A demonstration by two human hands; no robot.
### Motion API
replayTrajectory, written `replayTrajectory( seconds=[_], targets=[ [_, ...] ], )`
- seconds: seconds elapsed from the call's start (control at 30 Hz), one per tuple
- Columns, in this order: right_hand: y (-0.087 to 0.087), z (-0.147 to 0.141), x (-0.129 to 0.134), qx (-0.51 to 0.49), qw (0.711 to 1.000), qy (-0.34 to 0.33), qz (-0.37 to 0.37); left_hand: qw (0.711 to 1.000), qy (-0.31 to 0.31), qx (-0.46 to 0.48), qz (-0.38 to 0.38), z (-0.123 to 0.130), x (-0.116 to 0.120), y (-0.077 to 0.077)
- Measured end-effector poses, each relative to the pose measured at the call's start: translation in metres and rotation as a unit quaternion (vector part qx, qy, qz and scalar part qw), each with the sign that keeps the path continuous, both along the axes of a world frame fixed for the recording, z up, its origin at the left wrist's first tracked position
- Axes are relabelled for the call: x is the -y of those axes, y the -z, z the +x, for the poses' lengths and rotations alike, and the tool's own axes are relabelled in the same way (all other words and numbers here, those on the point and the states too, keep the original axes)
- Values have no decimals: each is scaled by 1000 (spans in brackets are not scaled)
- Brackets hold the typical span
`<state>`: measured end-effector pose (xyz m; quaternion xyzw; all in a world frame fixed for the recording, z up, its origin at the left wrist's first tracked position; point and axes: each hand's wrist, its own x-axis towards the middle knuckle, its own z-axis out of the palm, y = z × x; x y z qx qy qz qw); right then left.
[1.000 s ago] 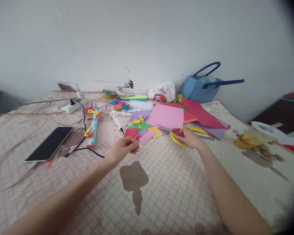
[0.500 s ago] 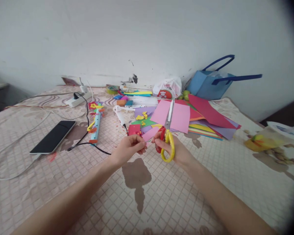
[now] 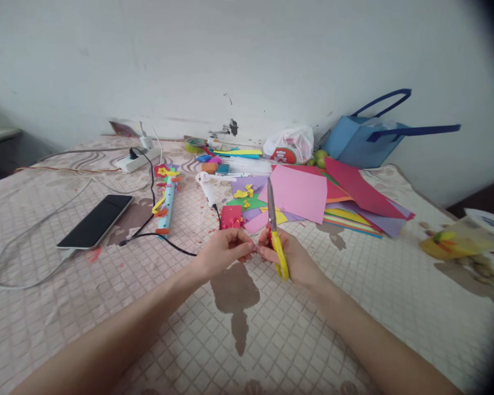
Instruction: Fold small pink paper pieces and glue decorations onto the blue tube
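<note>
Just above the centre of the head view, both hands meet over the checked table cover. The right hand is closed around the yellow handles of the scissors, blades together and pointing up toward twelve o'clock, tips standing in front of the pink sheet. The left hand is pinched shut, thumb and fingers pressed on something tiny at its fingertips; what that scrap is cannot be told from here. The two hands are touching or very nearly so, fingertips together just left of the scissor handles. At twelve o'clock from the hands lies a small red paper piece, and beyond it the spread of coloured paper sheets fans out toward two o'clock. A white glue gun lies at eleven o'clock with its black cord trailing toward the left hand. Further out at ten o'clock a light-blue decorated strip lies lengthwise, and past it a black phone lies face up. Far off at one o'clock a blue bag stands against the wall, and a white plastic bag sits beside it.
</note>
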<state>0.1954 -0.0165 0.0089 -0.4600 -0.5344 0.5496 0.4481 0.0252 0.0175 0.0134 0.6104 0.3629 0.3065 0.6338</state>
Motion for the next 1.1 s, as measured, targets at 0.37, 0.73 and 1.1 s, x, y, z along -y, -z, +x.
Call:
replayTrajectory(
  seconds=[0.37,0.73,1.1],
  targets=[
    [3,-4,0,-30,999,23,-12,999,-10,-26,25,-2,1,-1],
    [-1,-7,4,-70,994,37,-74,995,-54,74,-45,-6,-2,-10],
    [0,-12,5,-114,991,-23,-70,985,33,168,-10,-1,12,-17]
  ],
)
